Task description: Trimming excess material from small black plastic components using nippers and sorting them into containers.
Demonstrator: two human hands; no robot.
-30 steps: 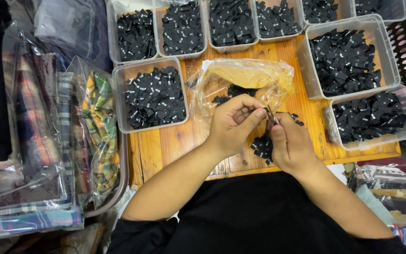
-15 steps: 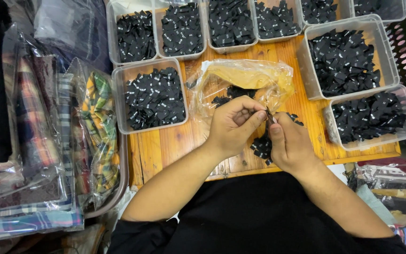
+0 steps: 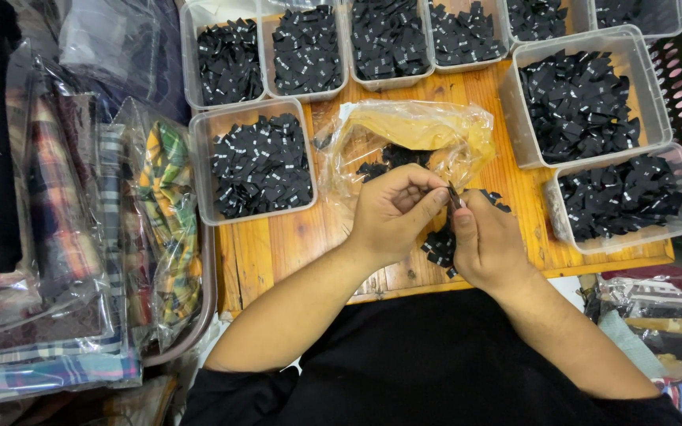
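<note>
While wrists are bent inward, a small black label (image 3: 453, 195) is pinched btwn left hand (image 3: 392, 211) & right hand (image 3: 483, 244), fingertips together, above a label pile (image 3: 438, 244).

My left hand (image 3: 392, 213) and my right hand (image 3: 483, 244) meet over the wooden table (image 3: 294, 244). Together they pinch 1 small black tag (image 3: 453, 194) between the fingertips. A little pile of black tags (image 3: 439, 246) lies just under my right hand. Right behind my hands is a crinkly clear bag (image 3: 412, 134) with a few more tags inside. A clear tub (image 3: 254, 162) full of black tags sits near my left hand. 2 more tubs (both full too) sit to the right, a far one (image 3: 586, 99) and a near one (image 3: 625, 197). Plaid cloth in plastic bags (image 3: 80, 237) is stacked well off to my left.
</note>
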